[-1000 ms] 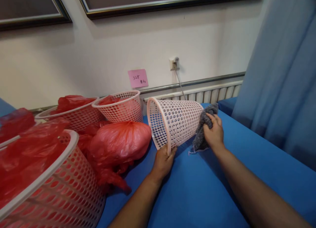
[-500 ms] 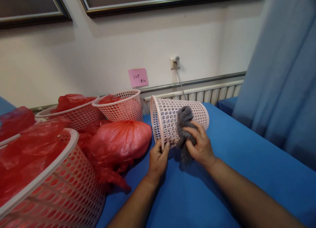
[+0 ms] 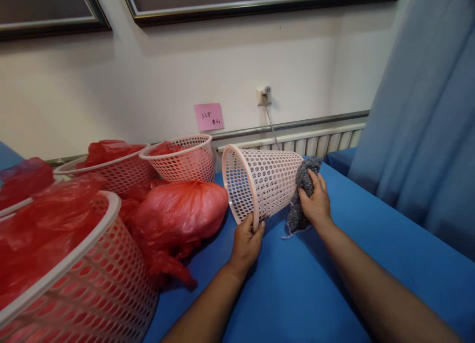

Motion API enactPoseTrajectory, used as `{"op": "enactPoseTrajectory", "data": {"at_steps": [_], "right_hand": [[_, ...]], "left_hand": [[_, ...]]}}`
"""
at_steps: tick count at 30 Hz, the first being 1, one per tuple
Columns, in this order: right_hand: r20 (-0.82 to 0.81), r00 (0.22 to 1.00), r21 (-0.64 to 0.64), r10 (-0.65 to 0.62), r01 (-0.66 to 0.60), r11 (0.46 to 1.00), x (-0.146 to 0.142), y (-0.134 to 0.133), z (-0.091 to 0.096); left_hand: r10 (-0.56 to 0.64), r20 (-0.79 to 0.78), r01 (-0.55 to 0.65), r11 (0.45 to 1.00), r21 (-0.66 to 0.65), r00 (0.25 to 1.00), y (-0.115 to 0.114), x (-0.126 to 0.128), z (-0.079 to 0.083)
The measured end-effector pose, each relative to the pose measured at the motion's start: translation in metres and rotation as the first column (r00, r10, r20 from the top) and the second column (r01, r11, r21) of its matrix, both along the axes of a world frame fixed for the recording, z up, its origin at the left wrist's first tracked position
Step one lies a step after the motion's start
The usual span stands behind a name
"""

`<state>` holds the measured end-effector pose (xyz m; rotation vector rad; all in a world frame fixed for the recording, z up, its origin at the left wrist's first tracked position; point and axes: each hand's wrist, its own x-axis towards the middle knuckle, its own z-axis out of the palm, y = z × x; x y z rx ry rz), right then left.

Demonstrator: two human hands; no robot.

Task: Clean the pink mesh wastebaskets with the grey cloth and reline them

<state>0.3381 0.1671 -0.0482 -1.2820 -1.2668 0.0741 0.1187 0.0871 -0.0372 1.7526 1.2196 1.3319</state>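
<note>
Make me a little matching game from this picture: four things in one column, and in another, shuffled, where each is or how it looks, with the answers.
Column one:
1. Cloth
2. Note
3. Curtain
4. Left hand

Column two:
A. pink, on the wall
B. holding the rim of the tipped basket
C. blue, hanging at the picture's right edge
D. grey, in the right hand

Pairs: 1-D, 2-A, 3-C, 4-B

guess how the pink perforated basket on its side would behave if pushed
The pink perforated basket would probably roll in a curve, being tapered. It looks light, with its wall full of holes. It seems fairly stiff, undented where the left hand grips it.
</note>
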Motion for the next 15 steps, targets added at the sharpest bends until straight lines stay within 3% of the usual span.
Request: {"op": "enactPoseTrajectory", "data": {"at_steps": [3, 6, 9, 10, 12, 15], "right_hand": [[0.239, 0.965, 0.184, 0.106, -0.152, 0.971, -0.012, -0.02, 0.012], [0.489, 0.844, 0.294, 0.221, -0.398, 0.869, -0.036, -0.056, 0.029], [0.57, 0.773, 0.318, 0.281, -0.522, 0.791, -0.051, -0.079, 0.037], [0.556, 0.783, 0.317, 0.278, -0.509, 0.8, -0.05, -0.079, 0.037], [0.462, 0.857, 0.301, 0.227, -0.393, 0.869, -0.039, -0.065, 0.033], [0.171, 0.984, 0.159, 0.053, -0.081, 0.984, -0.005, -0.026, 0.02]], "left_hand": [[-0.009, -0.048, 0.009, 1.0, 0.008, 0.999, 0.0, 0.0, 0.0], [-0.012, -0.097, 0.016, 0.999, 0.048, 0.995, -0.001, -0.001, 0.0], [-0.045, -0.13, 0.053, 0.997, 0.061, 0.991, -0.002, -0.003, 0.002], [-0.061, -0.134, 0.069, 0.996, 0.058, 0.989, -0.002, -0.003, 0.003], [-0.077, -0.141, 0.085, 0.995, 0.051, 0.987, -0.001, -0.004, 0.004], [-0.068, -0.166, 0.076, 0.996, 0.041, 0.984, 0.001, -0.005, 0.003]]}}
